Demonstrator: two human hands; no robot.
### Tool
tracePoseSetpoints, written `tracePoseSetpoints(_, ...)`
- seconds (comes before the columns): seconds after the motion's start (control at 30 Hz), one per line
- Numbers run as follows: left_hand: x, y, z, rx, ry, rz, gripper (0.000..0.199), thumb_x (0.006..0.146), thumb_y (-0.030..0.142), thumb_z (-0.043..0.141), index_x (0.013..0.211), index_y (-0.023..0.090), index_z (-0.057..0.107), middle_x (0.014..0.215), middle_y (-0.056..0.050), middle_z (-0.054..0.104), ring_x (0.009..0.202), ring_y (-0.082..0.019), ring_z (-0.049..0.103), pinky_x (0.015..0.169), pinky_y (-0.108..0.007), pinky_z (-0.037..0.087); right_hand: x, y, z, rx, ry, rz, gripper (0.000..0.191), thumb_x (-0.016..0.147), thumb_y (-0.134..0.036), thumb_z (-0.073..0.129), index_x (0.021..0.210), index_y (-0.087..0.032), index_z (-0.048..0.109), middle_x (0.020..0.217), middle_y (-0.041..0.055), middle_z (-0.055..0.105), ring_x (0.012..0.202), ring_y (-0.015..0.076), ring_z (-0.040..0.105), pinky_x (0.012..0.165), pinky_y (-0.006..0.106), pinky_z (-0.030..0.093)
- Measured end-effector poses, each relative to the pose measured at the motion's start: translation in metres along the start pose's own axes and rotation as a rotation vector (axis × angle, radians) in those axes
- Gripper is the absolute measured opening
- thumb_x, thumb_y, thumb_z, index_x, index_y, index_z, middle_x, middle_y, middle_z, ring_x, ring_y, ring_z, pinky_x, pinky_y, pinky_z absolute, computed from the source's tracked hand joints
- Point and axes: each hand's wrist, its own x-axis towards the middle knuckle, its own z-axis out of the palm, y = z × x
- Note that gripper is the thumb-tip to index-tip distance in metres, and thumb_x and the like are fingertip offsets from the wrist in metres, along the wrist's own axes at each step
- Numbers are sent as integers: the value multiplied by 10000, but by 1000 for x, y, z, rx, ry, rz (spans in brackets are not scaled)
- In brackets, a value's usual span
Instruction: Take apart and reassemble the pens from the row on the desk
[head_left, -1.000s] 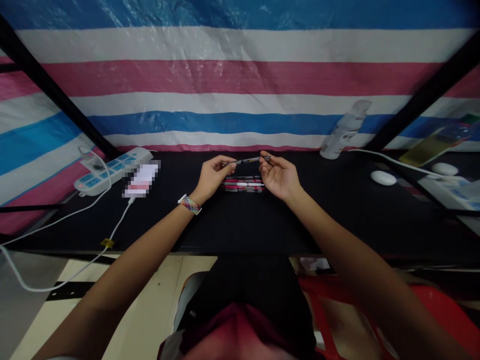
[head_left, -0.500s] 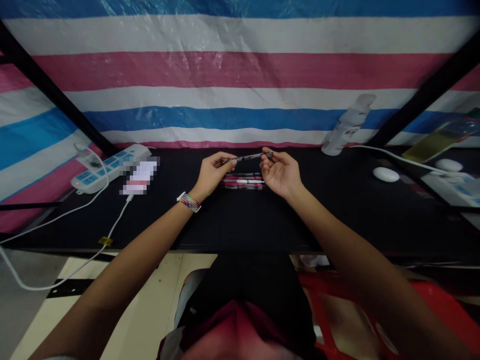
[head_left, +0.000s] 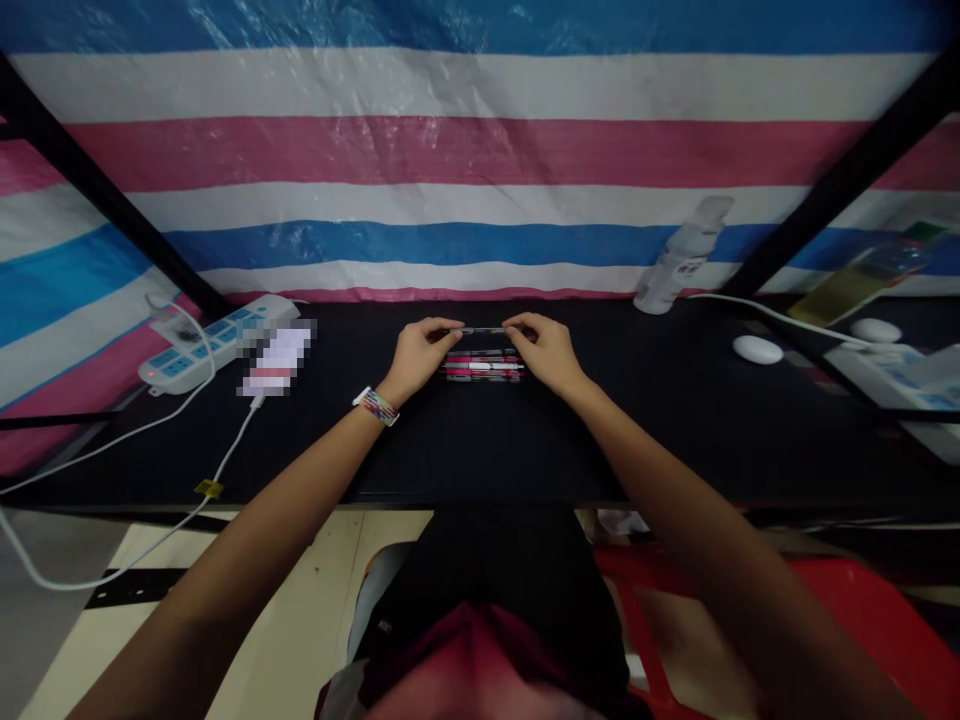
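Note:
A dark pen (head_left: 482, 330) lies level between my two hands, just beyond a row of several pens (head_left: 484, 367) on the black table (head_left: 480, 450). The row has pink, white and dark barrels, set side by side. My left hand (head_left: 422, 355), with a colourful band at the wrist, pinches the dark pen's left end. At its right end, the fingers of my right hand (head_left: 546, 350) are closed on the same pen. My fingertips cover both of its ends.
On the left are a power strip (head_left: 217, 345), a blurred-out phone (head_left: 279, 360) and white cables. To the right stand a white bottle (head_left: 679, 260), a white oval object (head_left: 757, 349), a bottle of yellowish liquid (head_left: 862, 285) and another power strip (head_left: 907, 375). A striped sheet hangs behind.
The dark pen has gone from tilted to level and sits lower, close to the row. My right hand has turned from palm-up to palm-down and moved left. The view has shifted slightly.

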Motion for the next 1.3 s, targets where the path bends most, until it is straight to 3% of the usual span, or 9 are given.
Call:
tracePoseSetpoints(0.2,1,-9,-4,167,-24,30,191,832,191,795,971,262,904,936,-74,850,822,-250,734,875,-425,595,-2,5,-1,-162,-130,-65,218,979,-202,666,1057,-266,859,1067,84,824,1046,315,720,1035,514,539)
tracePoseSetpoints(0.6,-2,-8,-1,262,-45,1,214,850,164,708,921,251,890,960,-90,831,895,-297,732,958,-481,584,-5,8,3,-253,-161,-70,290,963,-151,612,1064,-244,868,1091,99,825,1060,326,725,1015,515,550)
tracePoseSetpoints(0.73,-3,-8,3,181,8,-20,215,897,205,681,1014,230,860,1054,-101,820,960,-276,718,987,-461,564,-4,8,5,-153,-68,-23,302,944,-177,602,1075,-243,866,1124,102,826,1055,314,739,1037,515,555)
tracePoseSetpoints(0.87,-4,-5,10,13,69,-90,177,953,271,667,1042,218,810,1080,-87,794,1043,-265,706,1044,-446,544,-4,7,13,72,30,128,279,947,-256,607,1071,-244,857,1169,90,833,1089,302,747,1063,504,552)
tracePoseSetpoints(1.03,-6,5,18,-148,83,-139,145,974,301,663,988,228,787,1091,-71,797,1134,-267,705,1086,-422,527,-6,0,26,302,5,217,236,920,-291,638,1049,-265,834,1163,55,836,1175,292,728,1107,476,526)
tracePoseSetpoints(1.3,-10,10,24,-232,77,-155,203,946,249,609,842,229,782,997,-65,794,1073,-255,715,1070,-414,529,-7,-6,30,361,18,234,190,890,-250,628,923,-256,815,1094,59,827,1112,287,726,1081,489,530)
